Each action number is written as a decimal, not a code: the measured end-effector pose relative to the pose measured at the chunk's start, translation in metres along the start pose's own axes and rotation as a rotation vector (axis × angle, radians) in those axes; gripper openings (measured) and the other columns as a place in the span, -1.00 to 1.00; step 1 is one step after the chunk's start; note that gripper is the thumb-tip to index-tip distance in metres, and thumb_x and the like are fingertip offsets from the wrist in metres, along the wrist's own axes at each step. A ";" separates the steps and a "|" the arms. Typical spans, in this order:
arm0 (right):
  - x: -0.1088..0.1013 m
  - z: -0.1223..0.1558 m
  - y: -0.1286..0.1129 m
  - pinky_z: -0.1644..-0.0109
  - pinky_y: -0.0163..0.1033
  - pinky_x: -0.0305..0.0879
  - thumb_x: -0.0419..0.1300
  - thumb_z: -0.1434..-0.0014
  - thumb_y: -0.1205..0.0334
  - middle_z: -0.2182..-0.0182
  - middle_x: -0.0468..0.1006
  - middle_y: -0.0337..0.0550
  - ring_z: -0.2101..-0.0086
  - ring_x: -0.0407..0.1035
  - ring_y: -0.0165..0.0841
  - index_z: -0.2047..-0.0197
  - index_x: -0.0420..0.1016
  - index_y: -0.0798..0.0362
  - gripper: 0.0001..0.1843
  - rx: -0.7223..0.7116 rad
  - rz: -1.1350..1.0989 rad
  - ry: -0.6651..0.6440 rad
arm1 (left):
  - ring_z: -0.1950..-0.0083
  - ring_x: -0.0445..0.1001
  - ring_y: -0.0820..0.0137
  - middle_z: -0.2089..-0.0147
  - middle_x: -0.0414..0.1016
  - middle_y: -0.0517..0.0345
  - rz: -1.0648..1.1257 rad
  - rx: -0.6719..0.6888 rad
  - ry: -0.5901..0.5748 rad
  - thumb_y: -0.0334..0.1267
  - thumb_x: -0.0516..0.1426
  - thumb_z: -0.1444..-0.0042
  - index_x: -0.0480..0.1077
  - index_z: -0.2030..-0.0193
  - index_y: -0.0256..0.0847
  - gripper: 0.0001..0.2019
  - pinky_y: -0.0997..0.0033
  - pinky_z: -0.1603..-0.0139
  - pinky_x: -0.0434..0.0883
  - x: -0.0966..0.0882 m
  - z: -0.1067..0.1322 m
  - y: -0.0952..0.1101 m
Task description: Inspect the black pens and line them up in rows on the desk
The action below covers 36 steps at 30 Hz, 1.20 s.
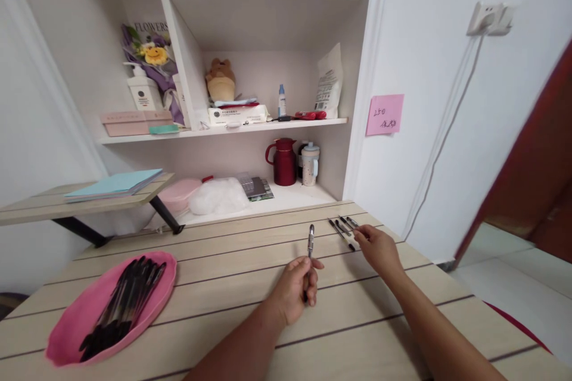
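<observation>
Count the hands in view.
2: the left hand, gripping a pen above the table, and the right hand, at the row of pens toward the table's far right.

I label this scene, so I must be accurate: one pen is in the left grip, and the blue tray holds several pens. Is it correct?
Not quite: the tray is pink, not blue, as the head view shows. It holds several pens, and one pen is in the left grip.
</observation>
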State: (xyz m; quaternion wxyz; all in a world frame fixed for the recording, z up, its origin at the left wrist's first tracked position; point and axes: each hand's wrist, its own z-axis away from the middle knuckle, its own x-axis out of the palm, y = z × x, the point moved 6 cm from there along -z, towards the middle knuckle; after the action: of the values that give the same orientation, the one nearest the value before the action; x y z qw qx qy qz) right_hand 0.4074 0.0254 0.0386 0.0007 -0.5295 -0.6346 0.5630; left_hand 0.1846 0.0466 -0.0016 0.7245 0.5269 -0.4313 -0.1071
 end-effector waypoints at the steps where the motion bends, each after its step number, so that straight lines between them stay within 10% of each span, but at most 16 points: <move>1: 0.003 0.001 0.000 0.37 -0.23 0.16 0.01 -0.02 0.08 0.53 0.53 -0.15 0.44 0.37 -0.26 0.43 0.47 0.00 -0.74 -0.025 0.065 -0.006 | 0.72 0.07 0.67 0.58 0.20 0.34 0.004 -0.004 0.008 0.00 0.09 0.00 0.32 0.25 -0.27 -0.66 0.60 0.71 -0.02 -0.001 0.000 0.001; 14: 0.023 0.009 0.004 0.37 -0.23 0.13 -0.08 -0.09 0.17 0.38 0.54 -0.09 0.33 0.40 -0.22 0.31 0.48 -0.04 -0.70 -0.079 0.432 -0.128 | 0.64 0.24 0.61 0.51 0.34 0.25 0.018 0.097 0.039 -0.25 0.16 0.12 0.33 0.14 -0.25 -0.66 0.58 0.61 0.11 -0.001 0.003 0.013; 21: 0.052 0.013 -0.009 0.29 -0.18 0.17 -0.10 -0.10 0.35 0.27 0.52 0.08 0.27 0.38 -0.19 0.21 0.44 0.11 -0.68 -0.226 0.623 -0.215 | 0.68 0.11 0.64 0.55 0.28 0.28 -0.423 0.260 0.265 -0.05 0.12 0.07 0.39 0.25 -0.30 -0.65 0.58 0.65 0.02 -0.015 0.024 0.077; 28: 0.059 0.014 0.001 0.32 -0.18 0.20 -0.10 -0.05 0.37 0.28 0.53 0.12 0.28 0.41 -0.15 0.28 0.47 0.10 -0.68 -0.192 0.650 -0.315 | 0.50 0.29 0.51 0.54 0.38 0.21 -1.046 0.404 0.827 -0.20 0.14 0.16 0.42 0.50 -0.29 -0.83 0.54 0.46 0.20 -0.096 0.124 0.174; 36: 0.084 0.033 -0.004 0.27 -0.22 0.24 0.00 -0.01 0.16 0.29 0.56 0.02 0.30 0.44 -0.18 0.28 0.50 0.07 -0.70 -0.228 0.309 -0.446 | 0.58 0.29 0.44 0.69 0.32 0.20 -1.289 0.131 1.305 -0.17 0.12 0.12 0.38 0.63 -0.25 -0.79 0.49 0.56 0.09 -0.188 0.248 0.235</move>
State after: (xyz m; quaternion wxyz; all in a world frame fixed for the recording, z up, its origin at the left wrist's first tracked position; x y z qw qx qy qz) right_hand 0.3483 0.0594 -0.0210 -0.2842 -0.4800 -0.5901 0.5837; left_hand -0.1830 0.0941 0.1214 0.5931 0.6615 0.4348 -0.1469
